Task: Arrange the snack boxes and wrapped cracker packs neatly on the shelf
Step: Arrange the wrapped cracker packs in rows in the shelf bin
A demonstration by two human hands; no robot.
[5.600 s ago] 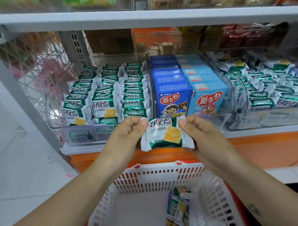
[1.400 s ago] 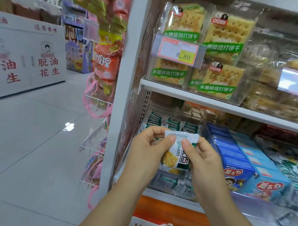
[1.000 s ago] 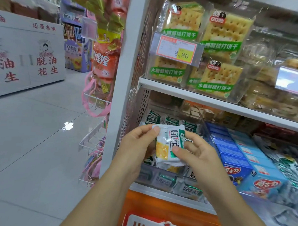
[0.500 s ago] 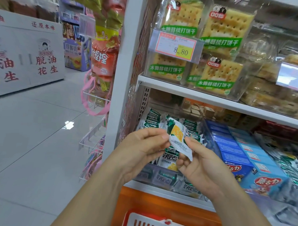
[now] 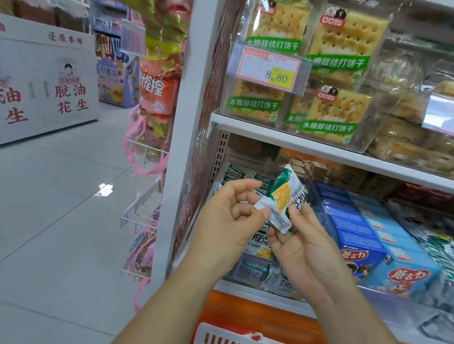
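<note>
Hands in front of a shop shelf, seen through the head camera I am watching remotely. The right hand (image 5: 303, 250) grips one green-and-white cracker pack (image 5: 283, 197), thumb on its printed face and fingers behind. The left hand (image 5: 226, 223) sits close beside it. Its thumb tip touches the pack's lower crimped end and its forefinger is raised clear. I cannot tell whether it is really pinching the wrapper.

The pack is in the air, tilted with its green end uppermost. It is just in front of the rows of matching packs (image 5: 235, 172) at the left end of the lower shelf (image 5: 254, 292) and rests on nothing. Blue snack boxes (image 5: 358, 242) stand in a line to the right of those rows. The rim of a white basket (image 5: 229, 341) shows at the bottom edge.

Half a second ago the left hand held the pack's top edge between thumb and fingers. That hold has since loosened, and the pack has swung round to lean toward the shelf. Several seconds back, both hands held it flat and facing me above the basket.

I judge that the turning and checking is nearly over and the right hand alone now carries the pack. It is not yet shelved. It needs to be slotted upright into a row with its label facing the same way as its neighbours.
</note>
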